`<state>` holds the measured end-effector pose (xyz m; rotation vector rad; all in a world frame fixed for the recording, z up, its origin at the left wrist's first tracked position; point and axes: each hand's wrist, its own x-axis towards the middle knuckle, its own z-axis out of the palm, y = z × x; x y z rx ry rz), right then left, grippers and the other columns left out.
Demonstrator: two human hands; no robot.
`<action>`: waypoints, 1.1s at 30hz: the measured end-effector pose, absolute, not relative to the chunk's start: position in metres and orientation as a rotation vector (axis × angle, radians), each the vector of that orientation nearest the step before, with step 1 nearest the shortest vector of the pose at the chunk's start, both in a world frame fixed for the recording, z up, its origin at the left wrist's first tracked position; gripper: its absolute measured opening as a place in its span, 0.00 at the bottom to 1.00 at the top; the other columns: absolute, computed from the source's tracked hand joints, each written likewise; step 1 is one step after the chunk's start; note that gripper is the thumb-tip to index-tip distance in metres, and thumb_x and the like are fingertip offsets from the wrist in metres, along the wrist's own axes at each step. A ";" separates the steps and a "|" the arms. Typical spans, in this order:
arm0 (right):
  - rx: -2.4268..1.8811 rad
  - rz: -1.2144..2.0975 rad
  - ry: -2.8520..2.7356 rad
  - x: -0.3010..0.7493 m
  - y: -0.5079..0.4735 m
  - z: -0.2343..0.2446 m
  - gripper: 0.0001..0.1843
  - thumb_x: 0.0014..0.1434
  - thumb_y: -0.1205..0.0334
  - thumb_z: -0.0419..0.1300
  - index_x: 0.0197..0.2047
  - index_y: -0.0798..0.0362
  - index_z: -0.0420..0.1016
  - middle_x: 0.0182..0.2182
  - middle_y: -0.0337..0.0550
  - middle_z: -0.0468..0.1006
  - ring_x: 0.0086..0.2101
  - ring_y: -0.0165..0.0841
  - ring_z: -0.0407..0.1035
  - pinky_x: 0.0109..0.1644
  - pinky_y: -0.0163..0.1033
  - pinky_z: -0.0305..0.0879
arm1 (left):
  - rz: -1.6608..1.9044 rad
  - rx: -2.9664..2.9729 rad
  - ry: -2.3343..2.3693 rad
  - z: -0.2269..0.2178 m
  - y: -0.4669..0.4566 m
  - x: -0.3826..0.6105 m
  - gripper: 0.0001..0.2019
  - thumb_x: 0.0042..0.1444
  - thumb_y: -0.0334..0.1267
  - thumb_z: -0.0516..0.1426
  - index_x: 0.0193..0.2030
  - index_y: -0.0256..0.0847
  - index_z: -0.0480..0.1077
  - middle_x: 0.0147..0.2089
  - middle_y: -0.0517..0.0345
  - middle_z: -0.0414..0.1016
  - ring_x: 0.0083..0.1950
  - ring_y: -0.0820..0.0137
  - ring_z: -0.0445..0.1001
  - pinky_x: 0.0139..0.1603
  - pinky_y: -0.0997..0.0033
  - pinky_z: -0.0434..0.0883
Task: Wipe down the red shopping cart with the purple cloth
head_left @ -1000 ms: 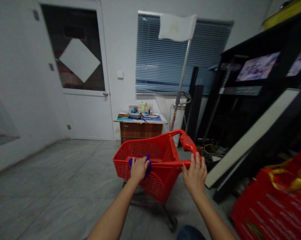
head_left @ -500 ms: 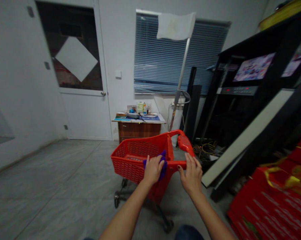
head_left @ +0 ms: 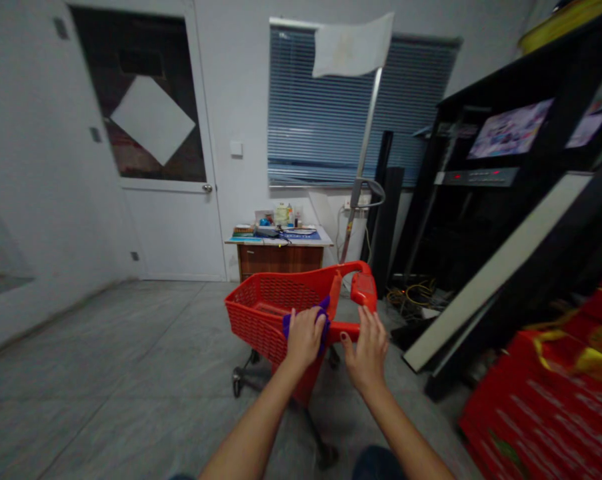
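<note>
A small red plastic shopping cart (head_left: 257, 325) with a lattice basket and dark wheels stands on the floor in front of me. My left hand (head_left: 305, 335) is closed on a purple cloth (head_left: 325, 325) and presses it against the basket's near top rim. The cloth bunches out past the fingers, and the hand covers part of it. My right hand (head_left: 368, 347) holds the near corner of the cart's handle (head_left: 363, 288), fingers laid over it and thumb on the near side. The fingertips are partly hidden there.
A wooden desk (head_left: 281, 259) with several small items stands behind the cart. To the right are leaning panels (head_left: 501, 273), a black rack (head_left: 431, 200) with a screen, loose cables (head_left: 413, 293) and red boxes (head_left: 541, 400). A white door (head_left: 171, 230) is at left.
The cart has turned a little, its handle end swinging left. My right hand has moved left with the handle. My left hand stays on the rim with the cloth, shifted slightly left.
</note>
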<state>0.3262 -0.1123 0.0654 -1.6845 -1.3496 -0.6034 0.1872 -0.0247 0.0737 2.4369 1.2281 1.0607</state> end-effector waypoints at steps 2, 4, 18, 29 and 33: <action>-1.634 -0.570 -1.415 0.330 -0.114 0.066 0.38 0.65 0.39 0.41 0.71 0.53 0.46 0.62 0.56 0.63 0.62 0.49 0.53 0.61 0.57 0.54 | 1.074 2.469 1.203 0.076 -0.027 0.185 0.20 0.69 0.45 0.40 0.58 0.47 0.66 0.58 0.55 0.74 0.59 0.67 0.69 0.70 0.49 0.48; -1.587 -0.536 -1.437 0.337 -0.112 0.066 0.37 0.66 0.40 0.39 0.71 0.52 0.45 0.62 0.55 0.63 0.61 0.47 0.55 0.61 0.56 0.55 | 1.070 2.505 1.213 0.071 -0.021 0.174 0.20 0.69 0.44 0.40 0.59 0.47 0.65 0.59 0.56 0.73 0.61 0.68 0.67 0.71 0.49 0.45; -1.542 -0.460 -1.415 0.305 -0.092 0.052 0.39 0.67 0.40 0.34 0.72 0.55 0.40 0.67 0.56 0.55 0.65 0.47 0.48 0.63 0.57 0.51 | 1.214 2.381 1.115 0.087 -0.047 0.177 0.20 0.68 0.45 0.41 0.58 0.48 0.66 0.60 0.57 0.72 0.65 0.66 0.64 0.72 0.48 0.44; -1.635 -0.360 -1.490 0.316 -0.068 0.065 0.35 0.67 0.42 0.33 0.72 0.48 0.39 0.69 0.51 0.50 0.68 0.46 0.40 0.62 0.62 0.51 | 1.417 1.951 1.321 0.059 -0.006 0.157 0.20 0.68 0.41 0.41 0.59 0.44 0.65 0.63 0.52 0.69 0.68 0.64 0.61 0.71 0.44 0.47; -1.587 -0.391 -1.481 0.297 -0.066 0.057 0.36 0.67 0.41 0.34 0.73 0.50 0.39 0.69 0.51 0.52 0.68 0.47 0.40 0.63 0.61 0.50 | 1.524 2.118 1.180 0.072 -0.028 0.164 0.18 0.68 0.43 0.43 0.56 0.45 0.67 0.58 0.53 0.74 0.64 0.64 0.66 0.71 0.43 0.48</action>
